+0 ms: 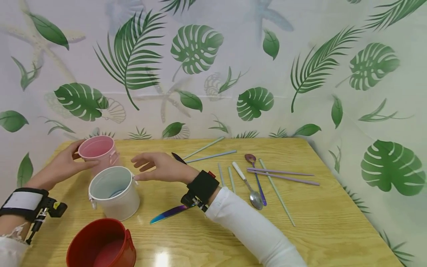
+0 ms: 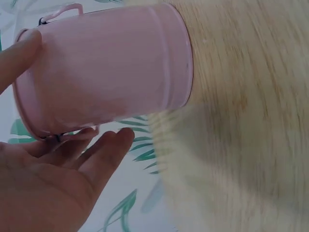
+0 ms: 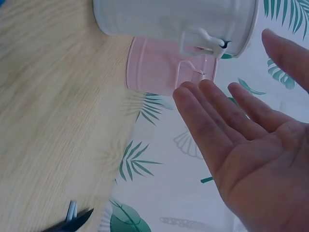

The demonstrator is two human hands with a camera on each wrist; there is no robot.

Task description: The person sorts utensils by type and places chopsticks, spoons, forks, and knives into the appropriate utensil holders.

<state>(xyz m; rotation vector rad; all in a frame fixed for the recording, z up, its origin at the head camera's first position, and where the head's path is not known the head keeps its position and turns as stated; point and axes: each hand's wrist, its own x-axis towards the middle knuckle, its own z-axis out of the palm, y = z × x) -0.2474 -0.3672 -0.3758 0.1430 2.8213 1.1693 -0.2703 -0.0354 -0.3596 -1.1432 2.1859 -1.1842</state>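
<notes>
At the far left my left hand [image 1: 71,159] holds a pink bucket [image 1: 99,145] near its rim. In the left wrist view the thumb [image 2: 26,50] lies against the bucket's side, and the fingers reach past its wire handle. A white bucket [image 1: 121,205] stands just in front, with something bluish inside that I cannot make out. To its right, my right hand [image 1: 160,167] hovers with loosely bent fingers, holding nothing. The right wrist view shows that palm turned towards both buckets. Nearest to me stands a red bucket [image 1: 130,248].
A rainbow-coloured knife [image 1: 168,214] lies under the right wrist, and a dark pointed blade [image 1: 178,158] shows behind that hand. Further right are a white-handled spoon [image 1: 256,200], a purple spoon [image 1: 258,181], purple chopsticks [image 1: 290,178] and several pale green and blue sticks [image 1: 280,198].
</notes>
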